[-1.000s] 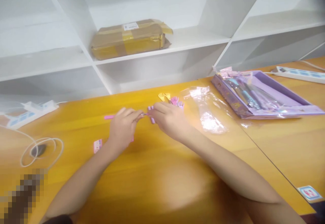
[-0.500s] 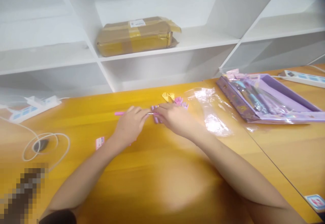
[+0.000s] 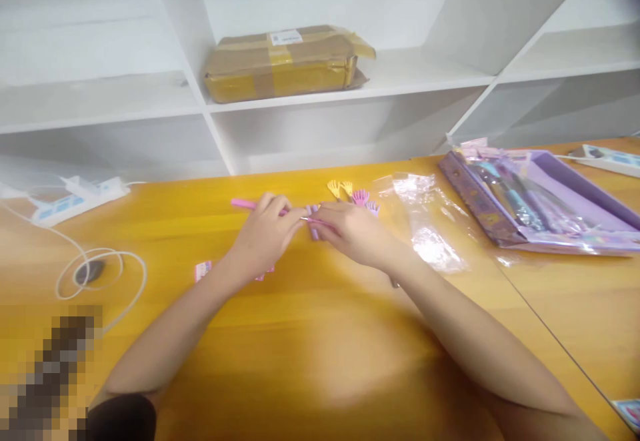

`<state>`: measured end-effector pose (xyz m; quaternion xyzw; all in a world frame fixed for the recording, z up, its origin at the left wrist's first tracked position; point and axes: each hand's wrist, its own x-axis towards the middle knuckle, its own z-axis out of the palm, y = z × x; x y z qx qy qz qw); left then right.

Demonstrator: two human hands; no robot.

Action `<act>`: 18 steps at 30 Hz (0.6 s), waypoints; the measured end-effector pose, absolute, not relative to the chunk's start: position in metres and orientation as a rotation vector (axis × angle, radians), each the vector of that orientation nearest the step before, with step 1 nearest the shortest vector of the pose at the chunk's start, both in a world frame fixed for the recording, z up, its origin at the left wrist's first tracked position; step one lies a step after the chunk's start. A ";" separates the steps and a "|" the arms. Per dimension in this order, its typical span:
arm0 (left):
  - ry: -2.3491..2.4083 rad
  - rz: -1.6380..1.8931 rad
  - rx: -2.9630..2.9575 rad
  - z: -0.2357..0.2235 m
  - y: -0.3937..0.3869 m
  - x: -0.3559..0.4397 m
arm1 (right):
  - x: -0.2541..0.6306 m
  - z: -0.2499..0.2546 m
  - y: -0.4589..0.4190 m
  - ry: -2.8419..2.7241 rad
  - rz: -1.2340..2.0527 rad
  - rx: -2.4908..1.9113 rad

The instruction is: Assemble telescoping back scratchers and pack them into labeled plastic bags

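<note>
A slim pink stick [image 3: 243,204] with a thin silvery section runs between my two hands, above the table. My left hand [image 3: 267,228] is closed around its thicker pink part, whose end sticks out to the left. Fingers of my right hand [image 3: 357,231] pinch the other end, just past the silvery section. Light purple sticks [image 3: 314,228] lie behind and under the fingertips. Beyond my right hand are small hand-shaped pieces: yellow [image 3: 334,189], pink [image 3: 360,197] and purple [image 3: 373,208]. The right hand hides how these join the purple sticks.
Clear plastic bags [image 3: 425,228] lie right of my hands, beside a purple box [image 3: 575,174] holding wrapped items. A pink-and-white card [image 3: 203,270] is near my left forearm. Power strips [image 3: 80,201] and a looped cable [image 3: 143,281] lie at left. A taped carton [image 3: 285,71] sits on the shelf.
The view has shifted slightly, so the scene sits further right. The pink stick's left end has tilted up a little. Both hands keep their hold.
</note>
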<state>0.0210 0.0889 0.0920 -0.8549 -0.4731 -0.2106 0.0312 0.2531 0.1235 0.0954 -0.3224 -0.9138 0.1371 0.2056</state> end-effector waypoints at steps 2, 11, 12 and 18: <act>-1.353 -0.613 -2.652 0.096 0.089 0.019 | 0.253 0.097 0.122 -2.539 0.442 -0.897; -1.274 -0.589 -2.625 0.111 0.097 0.001 | 0.254 0.095 0.123 -2.553 0.501 -0.973; -1.284 -0.605 -2.617 0.113 0.099 -0.004 | 0.257 0.094 0.125 -2.552 0.482 -0.957; -1.469 -0.713 -2.399 0.128 0.121 -0.052 | 0.289 0.100 0.149 -2.465 -0.003 -0.999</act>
